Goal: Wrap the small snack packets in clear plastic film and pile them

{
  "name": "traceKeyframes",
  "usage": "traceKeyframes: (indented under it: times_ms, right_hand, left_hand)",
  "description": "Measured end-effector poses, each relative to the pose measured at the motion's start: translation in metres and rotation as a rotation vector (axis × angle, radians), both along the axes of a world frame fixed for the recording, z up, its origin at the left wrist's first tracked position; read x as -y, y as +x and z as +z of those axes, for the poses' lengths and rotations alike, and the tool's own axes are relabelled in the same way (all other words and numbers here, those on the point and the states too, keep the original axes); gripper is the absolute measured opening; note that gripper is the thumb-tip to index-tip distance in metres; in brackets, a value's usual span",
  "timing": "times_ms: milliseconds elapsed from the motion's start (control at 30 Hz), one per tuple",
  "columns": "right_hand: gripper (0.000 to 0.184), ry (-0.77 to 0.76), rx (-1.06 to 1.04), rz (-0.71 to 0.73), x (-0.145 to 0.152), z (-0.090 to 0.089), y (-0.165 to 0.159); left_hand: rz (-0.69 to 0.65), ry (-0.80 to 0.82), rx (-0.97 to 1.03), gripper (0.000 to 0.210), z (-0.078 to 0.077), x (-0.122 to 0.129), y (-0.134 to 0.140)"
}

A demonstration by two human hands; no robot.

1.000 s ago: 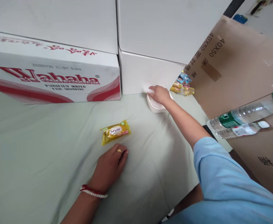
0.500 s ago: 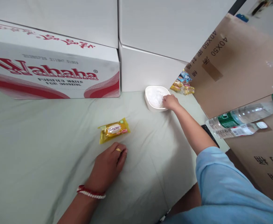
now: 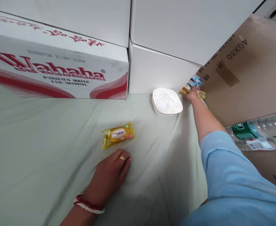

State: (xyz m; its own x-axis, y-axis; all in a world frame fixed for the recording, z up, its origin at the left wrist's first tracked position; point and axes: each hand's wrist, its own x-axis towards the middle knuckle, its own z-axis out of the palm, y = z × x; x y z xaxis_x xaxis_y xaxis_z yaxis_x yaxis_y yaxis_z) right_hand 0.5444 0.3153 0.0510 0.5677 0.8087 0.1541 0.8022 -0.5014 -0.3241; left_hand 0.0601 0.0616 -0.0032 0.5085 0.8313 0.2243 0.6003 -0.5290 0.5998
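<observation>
My left hand rests on the pale green cloth with its fingers curled in, and no object shows in it. Just beyond its knuckles lies a yellow wrapped snack, apart from the hand. My right hand reaches to the far corner and touches a small pile of wrapped snacks in blue and gold packaging. Its fingertips are hidden among the packets, so their grip cannot be made out. Left of this hand stands a white plastic tub with clear crumpled plastic inside.
A Wahaha water carton and plain white boxes line the back. Brown cardboard leans along the right side. A large bottle with a green label and a smaller clear bottle lie by it.
My right hand has left the white tub and moved right to the snack packets. My left hand stays by the yellow snack. The whole view has shifted slightly.
</observation>
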Motion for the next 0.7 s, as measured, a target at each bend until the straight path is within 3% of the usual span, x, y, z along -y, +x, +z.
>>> traceKeyframes:
  times_ms: [100, 200, 300, 400, 533, 600, 700]
  right_hand:
    - [0.083, -0.094, 0.019, -0.058, 0.006, -0.011, -0.006]
    - [0.064, -0.120, 0.027, -0.117, 0.031, -0.005, -0.012]
    - [0.049, -0.054, -0.234, -0.150, 0.084, 0.008, -0.021]
    - [0.042, -0.033, -0.585, -0.093, 0.160, 0.018, -0.039]
    - [0.052, 0.051, -1.102, 0.130, 0.258, 0.026, -0.090]
    - [0.056, 0.043, -1.209, 0.202, 0.289, 0.026, -0.126]
    - [0.062, -0.027, -1.237, 0.323, 0.310, 0.019, -0.187]
  left_hand:
    - [0.001, -0.008, -0.009, 0.031, -0.002, 0.000, 0.000]
    - [0.008, -0.020, -0.022, 0.031, -0.005, 0.001, 0.000]
    - [0.011, -0.049, -0.020, 0.032, -0.005, 0.001, 0.000]
    - [0.010, -0.078, 0.087, 0.031, -0.001, 0.000, 0.000]
    - [-0.031, -0.210, 0.362, 0.030, 0.003, 0.002, 0.003]
    - [-0.068, -0.380, 0.513, 0.032, 0.003, 0.006, 0.008]
    - [-0.126, -0.673, 0.812, 0.043, 0.001, 0.011, 0.015]
